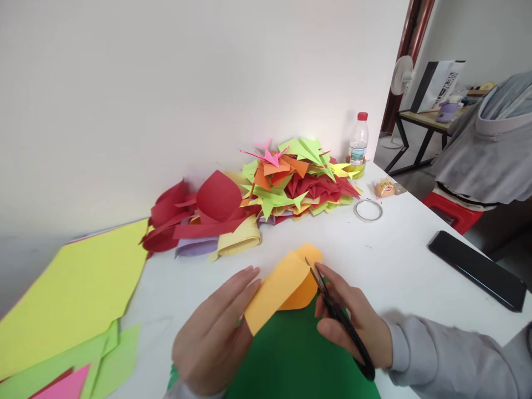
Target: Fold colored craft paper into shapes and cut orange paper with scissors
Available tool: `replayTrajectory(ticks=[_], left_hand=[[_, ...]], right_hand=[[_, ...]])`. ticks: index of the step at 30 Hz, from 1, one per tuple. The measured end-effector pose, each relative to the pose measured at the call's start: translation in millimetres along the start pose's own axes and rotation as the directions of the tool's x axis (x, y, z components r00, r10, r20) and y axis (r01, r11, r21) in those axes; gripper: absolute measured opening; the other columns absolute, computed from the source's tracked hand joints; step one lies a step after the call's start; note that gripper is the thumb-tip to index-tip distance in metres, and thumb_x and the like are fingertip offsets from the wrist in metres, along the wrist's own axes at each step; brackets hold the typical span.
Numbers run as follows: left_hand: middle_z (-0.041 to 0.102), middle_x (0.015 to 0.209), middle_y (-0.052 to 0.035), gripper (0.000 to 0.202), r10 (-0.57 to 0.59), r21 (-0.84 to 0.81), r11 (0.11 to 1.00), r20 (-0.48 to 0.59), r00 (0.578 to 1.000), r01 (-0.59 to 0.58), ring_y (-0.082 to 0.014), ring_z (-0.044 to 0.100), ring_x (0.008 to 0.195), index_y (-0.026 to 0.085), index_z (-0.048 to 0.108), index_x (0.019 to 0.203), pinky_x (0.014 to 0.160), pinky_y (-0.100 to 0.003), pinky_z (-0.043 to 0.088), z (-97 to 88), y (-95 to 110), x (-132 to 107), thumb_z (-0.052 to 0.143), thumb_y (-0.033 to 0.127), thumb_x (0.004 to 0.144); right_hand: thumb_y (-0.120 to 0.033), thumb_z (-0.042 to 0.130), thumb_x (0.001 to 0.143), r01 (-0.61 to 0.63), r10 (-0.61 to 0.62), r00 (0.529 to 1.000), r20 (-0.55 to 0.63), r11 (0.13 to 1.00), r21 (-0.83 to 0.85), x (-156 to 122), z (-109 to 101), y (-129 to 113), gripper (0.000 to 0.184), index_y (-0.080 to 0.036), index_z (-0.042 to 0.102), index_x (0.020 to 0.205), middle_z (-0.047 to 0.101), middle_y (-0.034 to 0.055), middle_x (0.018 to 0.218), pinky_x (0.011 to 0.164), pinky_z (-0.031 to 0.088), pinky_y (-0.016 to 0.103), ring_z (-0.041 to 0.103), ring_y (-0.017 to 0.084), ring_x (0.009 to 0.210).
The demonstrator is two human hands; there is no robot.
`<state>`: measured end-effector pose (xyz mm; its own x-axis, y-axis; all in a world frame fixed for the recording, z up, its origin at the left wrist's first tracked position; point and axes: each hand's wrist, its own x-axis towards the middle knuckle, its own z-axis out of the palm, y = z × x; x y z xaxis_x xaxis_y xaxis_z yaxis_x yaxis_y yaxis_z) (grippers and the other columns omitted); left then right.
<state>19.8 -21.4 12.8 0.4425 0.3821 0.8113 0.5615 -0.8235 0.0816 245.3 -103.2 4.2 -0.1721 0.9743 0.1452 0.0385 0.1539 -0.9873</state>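
My left hand holds a folded sheet of orange paper by its left edge, fingers along its outer side and the thumb hidden behind. In my right hand is a pair of scissors with black handles. The blades point up and to the left and meet the paper's right edge, slightly apart. Beneath both hands lies a dark green sheet on the white table.
Folded colored paper pieces are heaped against the wall, beside curled red paper. Large yellow sheets lie left. A tape roll, wrapped snack, bottle and black phone are on the right.
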Motion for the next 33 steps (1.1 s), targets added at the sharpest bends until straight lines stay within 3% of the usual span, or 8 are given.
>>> replayTrajectory(ticks=[5,8,11,17,22,25,27,33], left_hand=[[0.069,0.085,-0.003,0.019,-0.541,-0.137,0.82,0.132,0.83,0.556,-0.0118,0.062,0.059,0.023,0.071,0.099,0.049,-0.022,0.054,2.4,8.4,-13.8,0.06,0.026,0.085],[0.058,0.06,0.0017,0.025,-0.767,-0.341,0.307,0.464,0.443,0.889,-0.0106,0.054,0.042,0.019,0.071,0.087,0.037,-0.022,0.049,-0.4,22.3,-11.3,0.07,0.041,0.076],[0.069,0.075,-0.0102,0.037,-0.566,-0.294,-0.384,0.824,0.028,0.875,-0.0234,0.071,0.068,0.016,0.068,0.08,0.058,-0.036,0.062,2.3,37.0,-0.8,0.065,0.053,0.078],[0.07,0.103,-0.0141,0.026,-0.541,-0.382,-0.732,0.83,-0.138,0.564,-0.0226,0.065,0.111,0.019,0.057,0.085,0.099,-0.038,0.053,20.6,43.1,17.1,0.059,0.045,0.086],[0.069,0.105,-0.0134,0.027,-0.68,-0.4,-0.408,0.733,0.019,0.821,-0.0265,0.067,0.104,0.019,0.056,0.086,0.093,-0.043,0.056,40.9,27.5,12.6,0.074,0.034,0.071],[0.069,0.107,-0.0126,0.036,-0.671,-0.282,0.268,0.632,0.388,0.921,-0.0316,0.066,0.102,0.019,0.059,0.092,0.092,-0.052,0.053,59.9,13.0,15.4,0.074,0.037,0.065],[0.065,0.119,-0.0154,0.042,-0.489,-0.095,0.735,0.611,0.622,0.672,-0.0354,0.055,0.12,0.017,0.062,0.1,0.104,-0.053,0.043,74.5,1.7,23.2,0.073,0.033,0.063],[0.066,0.115,-0.0206,0.038,-0.308,0.275,0.95,0.768,0.562,0.145,-0.0338,0.06,0.111,0.008,0.061,0.111,0.092,-0.042,0.049,106.0,-16.4,54.4,0.053,0.023,0.077]], right_hand=[[-0.055,0.054,0.09,-0.104,0.105,0.994,-0.004,0.989,0.108,4.3,1.6,-1.2,0.07,-0.02,0.031,0.145,0.054,0.0011,0.082,0.061,0.044,0.028,0.051,0.013,0.064],[-0.054,0.051,0.091,-0.16,0.162,0.987,0.004,0.969,0.187,6.9,1.7,2.0,0.06,-0.02,0.038,0.139,0.054,-0.0004,0.08,0.058,0.045,0.026,0.052,0.01,0.06],[-0.056,0.05,0.091,-0.181,0.189,0.982,-0.003,0.943,0.28,8.9,3.9,8.7,0.055,-0.019,0.043,0.132,0.054,-0.0021,0.074,0.051,0.043,0.024,0.052,0.01,0.053],[-0.058,0.055,0.088,-0.205,0.223,0.975,-0.004,0.903,0.378,10.7,8.6,15.5,0.047,-0.017,0.051,0.11,0.057,-0.0019,0.073,0.045,0.042,0.021,0.053,0.008,0.048],[-0.064,0.056,0.083,-0.233,0.325,0.942,-0.089,0.819,0.524,14.5,9.6,17.8,0.058,-0.017,0.049,0.117,0.06,-0.0036,0.067,0.041,0.043,0.021,0.055,0.01,0.043],[-0.068,0.057,0.079,-0.161,0.361,0.902,-0.238,0.791,0.59,19.9,7.2,16.3,0.07,-0.017,0.048,0.125,0.06,-0.0042,0.065,0.041,0.044,0.022,0.055,0.01,0.043],[-0.072,0.06,0.074,-0.126,0.381,0.87,-0.313,0.786,0.606,24.6,3.4,14.3,0.074,-0.016,0.051,0.122,0.06,-0.0042,0.063,0.04,0.044,0.022,0.055,0.011,0.043],[-0.074,0.065,0.065,-0.104,0.432,0.799,-0.419,0.785,0.611,38.0,-14.3,9.8,0.072,-0.017,0.056,0.107,0.06,-0.0035,0.061,0.039,0.045,0.024,0.056,0.012,0.043]])
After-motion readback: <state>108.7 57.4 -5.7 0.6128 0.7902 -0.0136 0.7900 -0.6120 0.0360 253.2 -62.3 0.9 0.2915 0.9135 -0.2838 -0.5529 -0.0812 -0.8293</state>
